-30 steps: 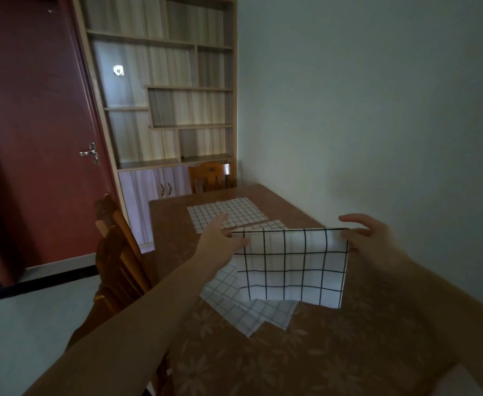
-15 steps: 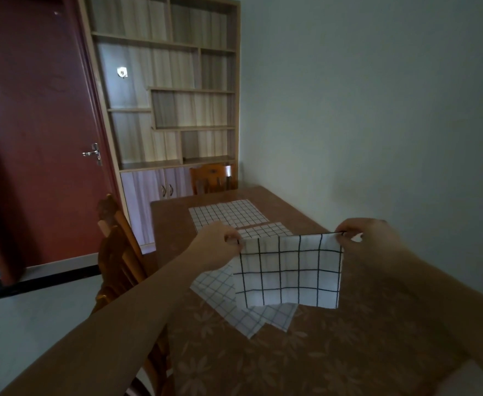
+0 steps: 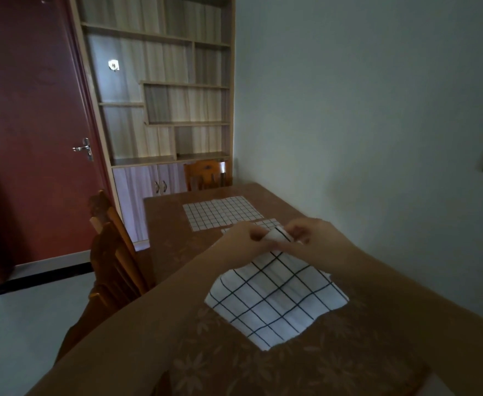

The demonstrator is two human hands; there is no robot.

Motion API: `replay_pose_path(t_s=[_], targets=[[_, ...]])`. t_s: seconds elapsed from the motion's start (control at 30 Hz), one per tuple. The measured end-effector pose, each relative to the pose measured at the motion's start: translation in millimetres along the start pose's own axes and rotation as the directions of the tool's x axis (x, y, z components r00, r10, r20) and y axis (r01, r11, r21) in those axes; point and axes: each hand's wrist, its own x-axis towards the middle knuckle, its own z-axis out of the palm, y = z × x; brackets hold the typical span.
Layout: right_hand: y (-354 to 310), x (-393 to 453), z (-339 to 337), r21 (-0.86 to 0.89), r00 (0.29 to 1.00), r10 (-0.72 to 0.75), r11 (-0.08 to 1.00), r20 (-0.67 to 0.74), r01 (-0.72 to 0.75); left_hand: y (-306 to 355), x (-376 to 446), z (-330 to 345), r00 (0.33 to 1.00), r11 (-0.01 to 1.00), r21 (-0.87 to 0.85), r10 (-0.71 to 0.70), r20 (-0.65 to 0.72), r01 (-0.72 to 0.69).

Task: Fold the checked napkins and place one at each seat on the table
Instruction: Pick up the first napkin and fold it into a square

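Observation:
A white napkin with a wide black check (image 3: pixel 274 298) hangs from both hands above the brown flower-patterned table (image 3: pixel 263 367). My left hand (image 3: pixel 246 238) and my right hand (image 3: pixel 311 235) meet at its top edge, each pinching the cloth, so the corners are together. A finer-checked napkin (image 3: pixel 220 212) lies flat at the far end of the table. Part of another fine-checked napkin (image 3: pixel 268 223) shows just behind my hands; the rest is hidden.
A wooden chair (image 3: pixel 114 261) stands at the table's left side and another chair (image 3: pixel 206 175) at the far end. A wooden shelf unit (image 3: pixel 163 104) and a red door (image 3: pixel 34 138) stand behind. A pale wall runs along the table's right side.
My hands have come together from holding the napkin spread wide, bringing its top corners to meet. The napkin now hangs lower and nearer to me.

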Motion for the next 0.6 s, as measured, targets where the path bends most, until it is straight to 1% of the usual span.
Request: replay_pose_path(t_s=[0.07, 0.13, 0.27, 0.3, 0.4, 0.43, 0.53, 0.6], targets=[[14.8, -7.6, -2.5, -0.036, 0.993, 0.063, 0.998, 0.102, -0.06, -6.3, -2.4, -6.1, 0.998, 0.997, -0.058, -0.054, -0.031, 0.052], [29.8, -16.2, -3.8, -0.059, 0.987, 0.101, 0.994, 0.123, -0.094, -12.2, -5.8, -14.6, 0.994, 0.989, -0.113, -0.102, -0.048, 0.096], [36.5, -22.9, -7.8, 0.097, 0.993, 0.116, 0.988, 0.034, -0.119, -15.2, -12.5, -24.2, 0.986, 0.926, -0.341, -0.166, 0.012, 0.16], [32.7, -22.2, -9.3, 0.119, 0.993, 0.119, 0.986, 0.02, -0.121, -13.4, -13.0, -23.8, 0.987, 0.922, -0.357, -0.158, 0.003, 0.149], [28.5, -17.5, -13.1, 0.159, 0.995, 0.101, 0.982, -0.001, -0.099, -9.2, -10.0, -23.6, 0.983, 0.924, -0.372, -0.141, -0.115, 0.089], [27.0, -17.1, -14.9, 0.202, 0.995, 0.098, 0.975, -0.019, -0.093, -8.6, -8.8, -24.6, 0.979, 0.915, -0.397, -0.143, -0.144, 0.075], [23.7, -16.1, -20.5, 0.366, 0.989, 0.106, 0.928, -0.106, -0.061, -6.6, -8.0, -28.8, 0.975, 0.856, -0.512, -0.17, -0.142, 0.075], [20.3, -14.8, -24.0, 0.492, 0.979, 0.146, 0.869, -0.144, -0.057, -5.1, -9.7, -31.3, 0.973, 0.83, -0.551, -0.19, -0.128, 0.09]])
